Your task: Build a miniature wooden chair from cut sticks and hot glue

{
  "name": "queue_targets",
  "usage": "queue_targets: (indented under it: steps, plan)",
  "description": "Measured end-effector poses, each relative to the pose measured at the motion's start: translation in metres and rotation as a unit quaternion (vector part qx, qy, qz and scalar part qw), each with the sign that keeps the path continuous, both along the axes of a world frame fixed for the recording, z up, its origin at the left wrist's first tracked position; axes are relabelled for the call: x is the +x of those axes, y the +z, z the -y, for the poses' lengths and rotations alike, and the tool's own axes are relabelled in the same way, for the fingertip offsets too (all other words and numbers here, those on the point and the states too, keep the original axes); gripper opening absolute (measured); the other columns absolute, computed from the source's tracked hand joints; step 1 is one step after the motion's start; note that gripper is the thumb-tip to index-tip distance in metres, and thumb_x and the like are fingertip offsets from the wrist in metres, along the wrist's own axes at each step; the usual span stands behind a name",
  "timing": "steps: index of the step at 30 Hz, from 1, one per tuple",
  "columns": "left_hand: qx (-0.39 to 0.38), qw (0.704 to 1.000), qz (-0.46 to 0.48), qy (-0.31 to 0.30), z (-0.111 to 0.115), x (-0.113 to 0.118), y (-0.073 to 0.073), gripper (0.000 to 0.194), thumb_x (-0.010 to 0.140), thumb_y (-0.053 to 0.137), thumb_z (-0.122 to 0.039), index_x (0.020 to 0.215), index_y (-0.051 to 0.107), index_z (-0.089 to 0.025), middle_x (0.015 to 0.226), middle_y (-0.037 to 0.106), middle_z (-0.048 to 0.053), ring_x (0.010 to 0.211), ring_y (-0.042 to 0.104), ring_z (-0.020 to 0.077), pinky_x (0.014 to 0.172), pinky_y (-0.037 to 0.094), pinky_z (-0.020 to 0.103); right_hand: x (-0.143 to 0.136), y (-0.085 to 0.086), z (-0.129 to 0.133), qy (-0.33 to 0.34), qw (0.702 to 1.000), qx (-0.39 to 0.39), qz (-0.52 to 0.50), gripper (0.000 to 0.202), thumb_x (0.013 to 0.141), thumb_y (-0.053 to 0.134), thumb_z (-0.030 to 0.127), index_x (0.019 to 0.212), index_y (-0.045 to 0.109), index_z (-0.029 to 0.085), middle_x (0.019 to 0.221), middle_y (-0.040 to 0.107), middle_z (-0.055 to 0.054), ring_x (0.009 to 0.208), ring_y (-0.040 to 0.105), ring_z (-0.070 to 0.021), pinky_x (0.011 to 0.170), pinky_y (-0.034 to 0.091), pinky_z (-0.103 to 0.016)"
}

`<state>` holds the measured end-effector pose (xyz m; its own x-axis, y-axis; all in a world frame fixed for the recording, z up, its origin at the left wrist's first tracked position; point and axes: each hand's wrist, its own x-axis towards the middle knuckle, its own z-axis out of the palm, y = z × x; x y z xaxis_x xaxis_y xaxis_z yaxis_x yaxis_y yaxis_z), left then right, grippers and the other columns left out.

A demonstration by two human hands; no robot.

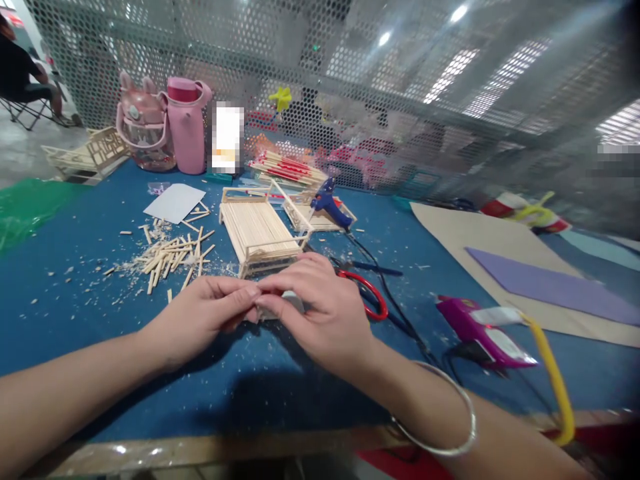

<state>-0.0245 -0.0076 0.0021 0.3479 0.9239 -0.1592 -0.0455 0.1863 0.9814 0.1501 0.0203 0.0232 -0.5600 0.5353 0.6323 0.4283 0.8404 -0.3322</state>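
Observation:
My left hand (pixel 207 320) and my right hand (pixel 320 310) meet fingertip to fingertip near the middle of the blue table (pixel 215 393). Both are closed in a pinch on something small and pale, mostly hidden by the fingers. A greyish rounded piece (pixel 293 301) shows under my right hand's fingers. Just beyond the hands stands a small bed-like frame (pixel 260 230) of thin wooden sticks. Red-handled scissors (pixel 377 300) lie beside my right hand. Left of the frame is a pile of short cut sticks (pixel 173 257).
A blue glue gun (pixel 330 205) rests behind the frame, its cable running right of my hand. A purple device (pixel 483 333), purple sheet (pixel 550 287) and brown board (pixel 450 233) lie right. Pink bottles (pixel 187 127) stand back left. A person (pixel 25 73) sits far left.

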Motion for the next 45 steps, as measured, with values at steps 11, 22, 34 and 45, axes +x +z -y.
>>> queue_targets:
  steps: [11, 22, 34, 45]
  plan:
    - [-0.022, 0.999, 0.022, 0.017, -0.002, 0.003, -0.002, 0.032, 0.080, 0.059, -0.042, 0.061, 0.061, -0.015, 0.056, 0.052, -0.002, 0.050, 0.036, 0.0080, 0.048, 0.025, 0.023, 0.004, -0.008, -0.001, -0.048, 0.987, 0.144, 0.046, 0.008, 0.082, 0.061, 0.019, 0.082, 0.068, 0.022, 0.071, 0.069, 0.002, 0.068, 0.059, -0.0125, 0.089, 0.036, -0.036]
    - [0.169, 0.967, -0.125, 0.147, -0.002, 0.000, 0.003, 0.021, 0.079, 0.057, -0.034, 0.085, 0.066, -0.016, 0.053, 0.048, -0.005, 0.046, 0.038, 0.0084, 0.043, 0.028, 0.020, 0.001, 0.018, -0.004, -0.039, 0.999, 0.012, 0.013, 0.010, 0.076, 0.054, 0.013, 0.069, 0.060, 0.016, 0.065, 0.062, 0.000, 0.063, 0.054, -0.0114, 0.067, 0.041, -0.028]
    - [0.580, 0.730, -0.272, 0.239, 0.000, -0.004, 0.002, 0.008, 0.080, 0.064, -0.017, 0.087, 0.069, -0.019, 0.080, 0.072, 0.003, 0.069, 0.064, 0.0116, 0.063, 0.051, 0.022, -0.023, 0.001, 0.003, 0.036, 0.767, -0.546, -0.335, 0.010, 0.057, 0.072, 0.026, 0.058, 0.065, 0.019, 0.052, 0.057, 0.007, 0.050, 0.042, -0.0049, 0.053, 0.030, -0.023]
    - [0.601, 0.710, -0.319, 0.178, 0.000, -0.005, 0.004, 0.012, 0.082, 0.061, -0.014, 0.089, 0.070, -0.012, 0.079, 0.072, 0.007, 0.070, 0.065, 0.0122, 0.066, 0.051, 0.020, -0.012, -0.006, 0.000, 0.045, 0.760, -0.570, -0.309, 0.014, 0.060, 0.073, 0.030, 0.063, 0.067, 0.018, 0.058, 0.060, 0.005, 0.054, 0.047, -0.0064, 0.057, 0.033, -0.025]
